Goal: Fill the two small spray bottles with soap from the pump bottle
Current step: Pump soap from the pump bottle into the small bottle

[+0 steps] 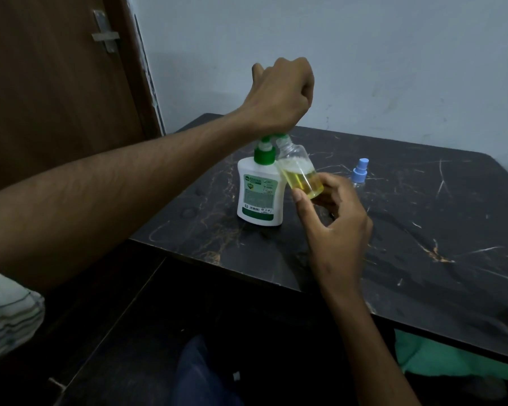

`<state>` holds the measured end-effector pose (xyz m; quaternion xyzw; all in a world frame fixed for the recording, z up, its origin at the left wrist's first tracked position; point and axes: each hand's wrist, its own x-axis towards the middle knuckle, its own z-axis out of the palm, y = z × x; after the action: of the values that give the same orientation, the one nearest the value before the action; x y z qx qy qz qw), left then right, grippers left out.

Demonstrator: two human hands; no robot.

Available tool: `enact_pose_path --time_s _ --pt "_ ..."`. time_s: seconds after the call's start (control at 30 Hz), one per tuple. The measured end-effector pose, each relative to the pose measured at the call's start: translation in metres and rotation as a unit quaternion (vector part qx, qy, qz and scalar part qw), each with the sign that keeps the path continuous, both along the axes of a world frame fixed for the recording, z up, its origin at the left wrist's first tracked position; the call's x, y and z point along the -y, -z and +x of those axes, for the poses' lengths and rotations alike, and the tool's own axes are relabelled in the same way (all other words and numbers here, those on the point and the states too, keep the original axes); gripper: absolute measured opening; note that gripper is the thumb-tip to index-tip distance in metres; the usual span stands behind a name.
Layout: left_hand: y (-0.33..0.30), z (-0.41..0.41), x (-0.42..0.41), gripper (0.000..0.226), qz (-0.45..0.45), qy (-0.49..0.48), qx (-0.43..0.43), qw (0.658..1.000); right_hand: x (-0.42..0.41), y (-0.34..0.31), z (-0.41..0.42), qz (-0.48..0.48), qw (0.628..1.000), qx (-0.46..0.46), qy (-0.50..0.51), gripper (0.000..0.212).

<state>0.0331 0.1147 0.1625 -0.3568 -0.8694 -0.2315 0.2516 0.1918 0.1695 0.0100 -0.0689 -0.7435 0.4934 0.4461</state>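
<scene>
- Fingers and thumb of the right hand point(339, 218) are pinching the base of the small spray bottle point(299, 171), tilting its open neck under the green spout.
- Left hand point(279, 95) is bearing down, fist curled, on the head of the pump bottle point(260, 194).
- Soap is likely risking a spill onto the table point(423, 230) if the neck drifts off the spout.
- Second spray bottle point(359, 174) is standing capped, well apart.
</scene>
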Motion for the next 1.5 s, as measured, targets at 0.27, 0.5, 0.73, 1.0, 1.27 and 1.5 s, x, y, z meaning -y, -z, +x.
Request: enact_pose_path --time_s 0.27,0.5,0.73,1.0,1.27,1.5 --pt "0.0011 -0.0029 -0.0009 0.041 0.004 0.004 0.008 1.0 0.0005 -0.0019 0.0012 0.001 1.0 -0.001 -0.002 0.031" --pt "0.0075 -0.0037 -0.0027 0.038 -0.007 0.005 -0.008 1.0 -0.0003 -0.0004 0.0004 0.003 1.0 -0.002 -0.002 0.03" --pt "0.0026 -0.006 -0.0029 0.041 0.004 0.0 -0.005 1.0 -0.0004 0.0004 -0.0007 0.005 1.0 0.005 0.0 0.031" --pt "0.0014 -0.0039 0.0004 0.041 0.001 -0.014 0.008 1.0 -0.0005 0.0003 0.0011 -0.001 1.0 -0.003 -0.004 0.03" --pt "0.0061 -0.002 -0.0025 0.035 -0.007 -0.011 -0.011 1.0 -0.0008 0.0003 -0.0009 0.003 1.0 0.005 -0.004 0.031" --pt "0.0 -0.0012 -0.0023 0.039 -0.01 -0.002 -0.002 1.0 -0.0013 0.0006 -0.0016 -0.003 1.0 0.003 -0.007 0.03"
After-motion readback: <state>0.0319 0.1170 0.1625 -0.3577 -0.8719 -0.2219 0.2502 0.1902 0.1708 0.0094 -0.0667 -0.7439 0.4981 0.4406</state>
